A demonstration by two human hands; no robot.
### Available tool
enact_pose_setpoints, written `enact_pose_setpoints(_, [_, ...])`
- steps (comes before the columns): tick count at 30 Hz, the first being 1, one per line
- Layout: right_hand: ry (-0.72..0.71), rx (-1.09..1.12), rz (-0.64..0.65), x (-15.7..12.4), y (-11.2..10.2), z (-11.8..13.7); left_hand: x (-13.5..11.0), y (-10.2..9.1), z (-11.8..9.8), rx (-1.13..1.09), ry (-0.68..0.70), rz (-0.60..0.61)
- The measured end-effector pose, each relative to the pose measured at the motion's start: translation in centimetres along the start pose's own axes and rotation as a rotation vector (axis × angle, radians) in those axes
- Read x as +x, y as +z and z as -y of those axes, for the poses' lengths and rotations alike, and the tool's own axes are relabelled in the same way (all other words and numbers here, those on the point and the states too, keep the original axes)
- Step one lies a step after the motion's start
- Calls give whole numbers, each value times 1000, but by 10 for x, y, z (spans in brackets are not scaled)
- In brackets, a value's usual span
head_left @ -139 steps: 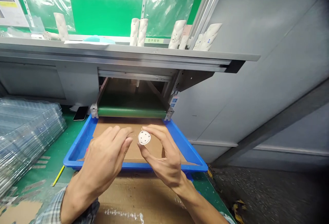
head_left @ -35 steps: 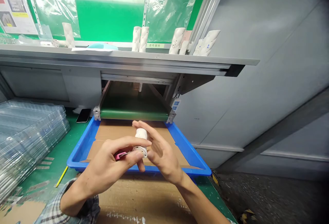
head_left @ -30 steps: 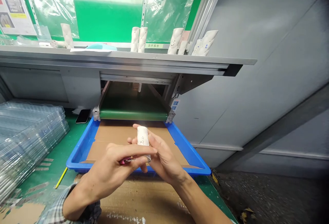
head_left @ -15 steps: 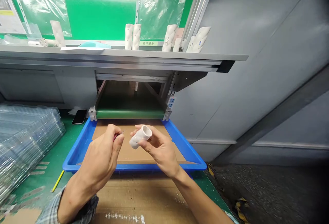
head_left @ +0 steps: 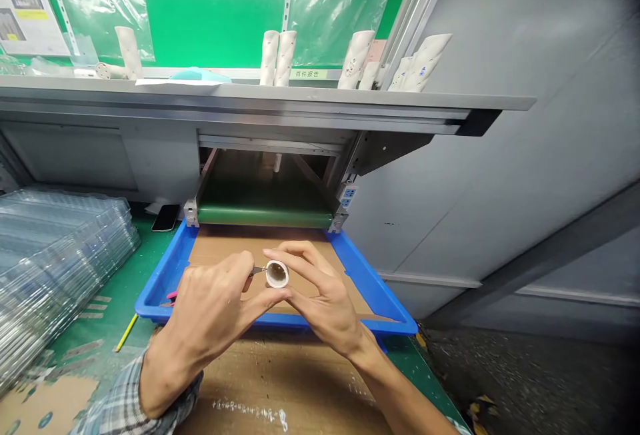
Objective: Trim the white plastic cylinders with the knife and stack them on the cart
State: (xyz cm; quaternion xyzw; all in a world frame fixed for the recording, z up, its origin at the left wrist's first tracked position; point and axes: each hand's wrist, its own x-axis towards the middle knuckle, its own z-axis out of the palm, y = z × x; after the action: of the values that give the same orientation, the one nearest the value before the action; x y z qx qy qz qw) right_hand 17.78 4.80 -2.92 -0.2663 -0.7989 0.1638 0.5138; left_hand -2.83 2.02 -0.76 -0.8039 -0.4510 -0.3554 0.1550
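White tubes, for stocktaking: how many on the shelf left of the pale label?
4: standing tube and lying tube at left, two upright tubes nearer the label; others may be hidden.

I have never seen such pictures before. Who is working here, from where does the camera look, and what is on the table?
There is no robot: a person works bare-handed, and one camera worn on the head looks forward and down. The right hand holds a white tube, its open end facing the camera. The left hand holds a metal-tipped tool at the tube's side, mostly hidden. Under the hands is a blue tray with cardboard inside. To its left, on the green table, lie a phone, a yellow stick and stacked clear plastic trays.
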Motion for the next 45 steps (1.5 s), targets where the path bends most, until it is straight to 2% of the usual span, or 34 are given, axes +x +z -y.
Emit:
enact_pose_setpoints(6, [-4, -8, 18, -1, -1, 3, 0, 0, 0, 14, -32, 58])
enact_pose_setpoints(18, [-19, -22, -13, -1, 0, 2, 0, 1, 0, 26, -5, 80])
enact_pose_setpoints(23, [19, 14, -31, 0, 1, 1, 0, 4, 1, -111, 17, 121])
enact_pose_setpoints(27, [246, 224, -98, 3, 3, -3, 0, 5, 5, -176, -36, 42])
enact_pose_setpoints(30, [437, 597, -119, 6, 5, -5, 1, 7, 6, -191, -31, -29])
enact_pose_setpoints(32, [526, 830, -113, 6, 8, -5, 1, 9, 6, -245, 20, -22])
enact_pose_setpoints(34, [596, 969, -106, 6, 14, -5, 1, 11, 5, -305, 64, -13])
enact_pose_setpoints(36, [632, 1000, -83, 5, 22, -7, 0, 12, 3, -340, 82, -40])
enact_pose_setpoints(40, [562, 832, 15, 1, 35, -13, -1, 11, -2, -341, 102, -84])
enact_pose_setpoints(45, [476, 801, 33, 1, 31, -12, -2, 6, -11, -396, 81, -97])
